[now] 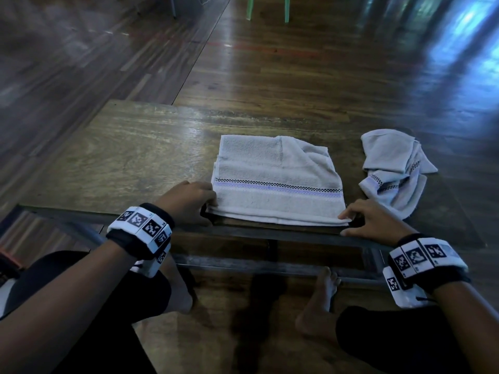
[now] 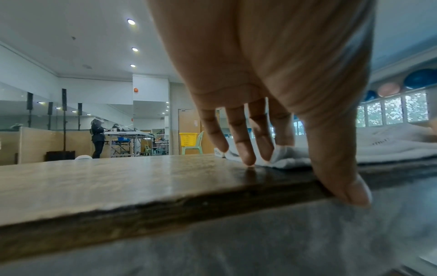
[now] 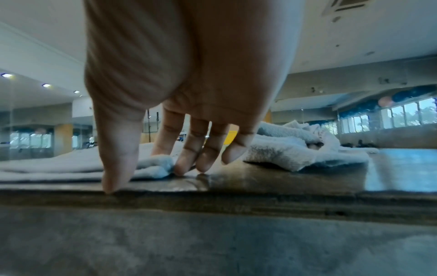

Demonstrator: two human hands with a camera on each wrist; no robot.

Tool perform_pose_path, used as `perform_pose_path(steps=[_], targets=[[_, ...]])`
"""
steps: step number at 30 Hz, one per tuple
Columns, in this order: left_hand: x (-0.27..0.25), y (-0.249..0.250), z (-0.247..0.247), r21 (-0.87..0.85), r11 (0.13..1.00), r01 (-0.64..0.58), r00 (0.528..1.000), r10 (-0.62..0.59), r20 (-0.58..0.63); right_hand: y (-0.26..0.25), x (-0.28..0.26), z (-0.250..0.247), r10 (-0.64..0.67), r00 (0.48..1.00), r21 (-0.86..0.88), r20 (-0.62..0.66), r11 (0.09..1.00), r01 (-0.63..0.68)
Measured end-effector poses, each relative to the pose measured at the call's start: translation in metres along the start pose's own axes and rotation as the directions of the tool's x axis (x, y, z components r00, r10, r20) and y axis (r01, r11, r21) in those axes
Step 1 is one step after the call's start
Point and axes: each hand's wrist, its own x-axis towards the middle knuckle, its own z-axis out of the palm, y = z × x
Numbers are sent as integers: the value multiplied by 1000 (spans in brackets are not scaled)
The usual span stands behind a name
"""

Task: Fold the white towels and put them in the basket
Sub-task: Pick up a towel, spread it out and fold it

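A white towel [image 1: 275,182] with a checked and lilac stripe lies folded flat near the front edge of the low wooden table [image 1: 121,157]. My left hand [image 1: 189,201] touches its near left corner with straight fingers, thumb on the table edge. In the left wrist view the left hand [image 2: 314,164] has its fingertips [image 2: 248,158] at the towel [image 2: 390,147] corner. My right hand [image 1: 370,220] touches the near right corner the same way. The right wrist view shows the right hand [image 3: 146,164] at the towel [image 3: 59,164]. A second towel [image 1: 394,171] lies crumpled to the right.
The crumpled towel [image 3: 295,149] sits close beside my right hand. A yellow basket [image 2: 188,139] stands on a green chair far across the room, whose legs [image 1: 267,6] show beyond the table. A person [image 2: 98,138] stands at a distant table. My knees and feet are under the table's front edge.
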Motion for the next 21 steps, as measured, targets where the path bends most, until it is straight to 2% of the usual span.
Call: perform_pose_path(steps=[2, 7, 11, 15, 18, 21], targets=[[1, 4, 6, 61, 998, -4, 1000, 5, -18, -3, 1, 4, 3, 1000, -95, 3, 995, -3], [-1, 11, 20, 86, 995, -44, 994, 52, -99, -13, -3, 9, 29, 999, -144, -19, 989, -31], [-6, 7, 18, -56, 997, -56, 989, 48, -140, -14, -7, 11, 24, 1000, -121, -11, 992, -25], [-13, -3, 12, -225, 972, -64, 979, 17, -205, -10, -11, 8, -6, 999, -27, -46, 1000, 4], [-19, -8, 7, -345, 936, -63, 950, -50, -310, -12, -17, 6, -34, 983, 58, -179, 997, 46], [-23, -5, 7, -381, 922, -68, 906, -102, -410, -19, -25, 3, -71, 939, 68, -338, 993, 99]])
